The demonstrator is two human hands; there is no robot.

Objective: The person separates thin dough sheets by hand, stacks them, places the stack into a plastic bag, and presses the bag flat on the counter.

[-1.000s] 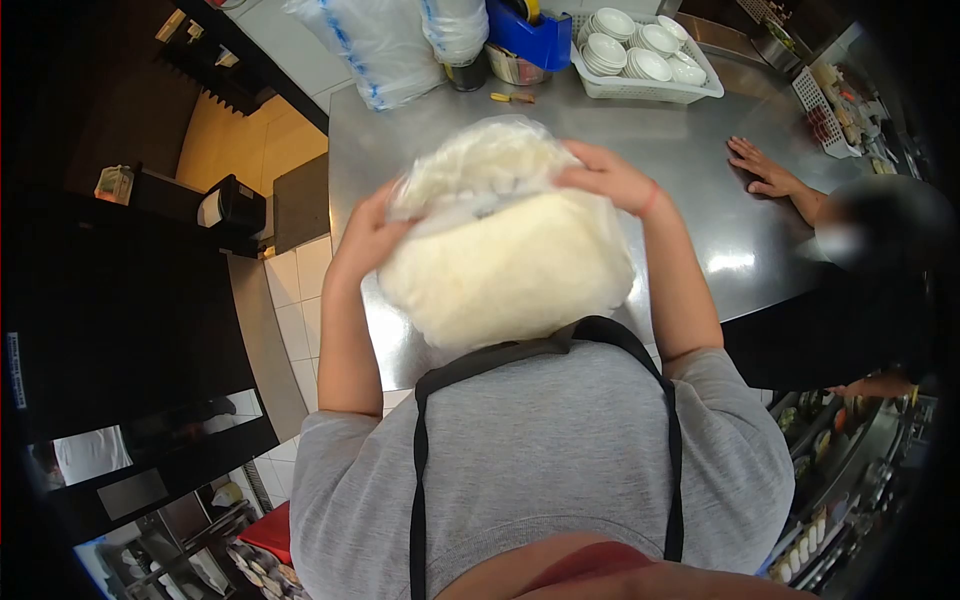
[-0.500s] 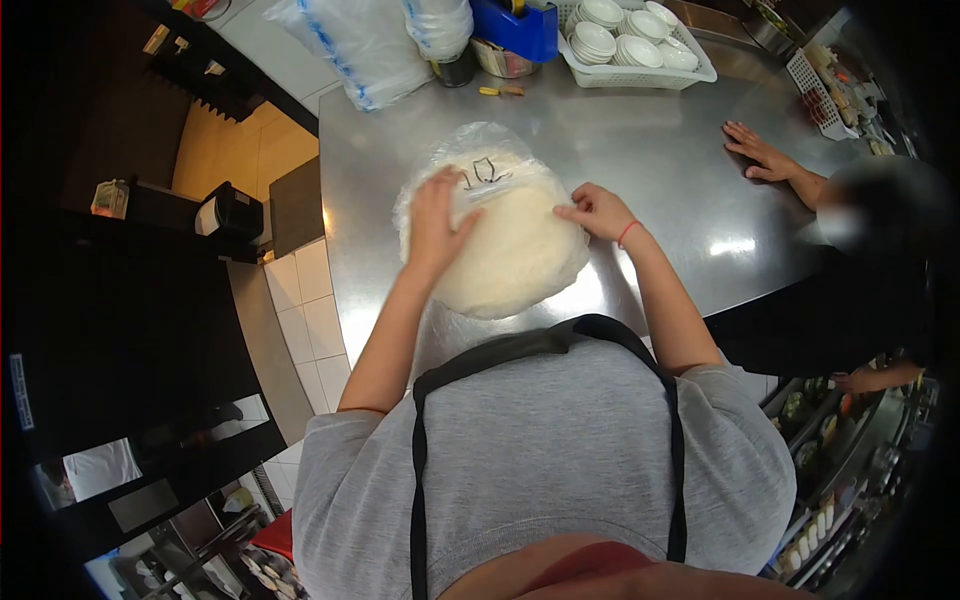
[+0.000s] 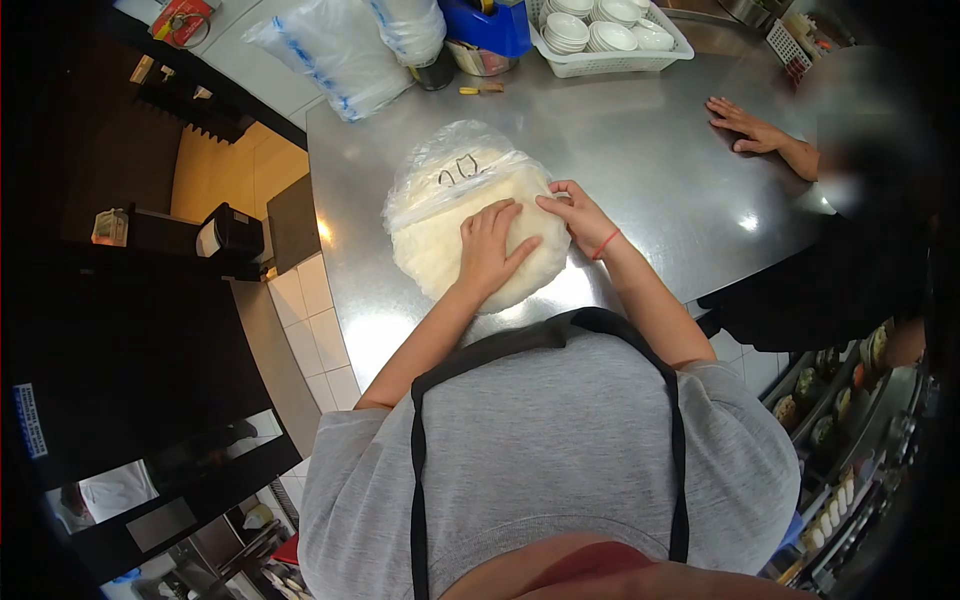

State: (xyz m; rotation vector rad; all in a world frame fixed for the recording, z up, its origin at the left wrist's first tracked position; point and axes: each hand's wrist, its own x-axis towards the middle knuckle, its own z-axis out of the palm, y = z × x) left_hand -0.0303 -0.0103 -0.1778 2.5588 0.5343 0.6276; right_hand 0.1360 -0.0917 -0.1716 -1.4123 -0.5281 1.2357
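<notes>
A large flattened mass of pale dough lies in a clear plastic bag on the steel table. Black marks are written on the bag near its far end, and a folded band of plastic crosses the dough below them. My left hand rests flat on the dough with its fingers spread. At the right edge, my right hand has thumb and fingers closed on the bag's side; the exact grip is partly hidden.
On the steel table stand a white basket of stacked bowls, a blue container, and bundled plastic bags. A small yellow-handled tool lies nearby. A co-worker's hand rests on the table at the right.
My left hand has moved right and nearer to me, from the bag's left side onto the middle of the dough. My right hand stays at the right edge. The view has shifted slightly.
</notes>
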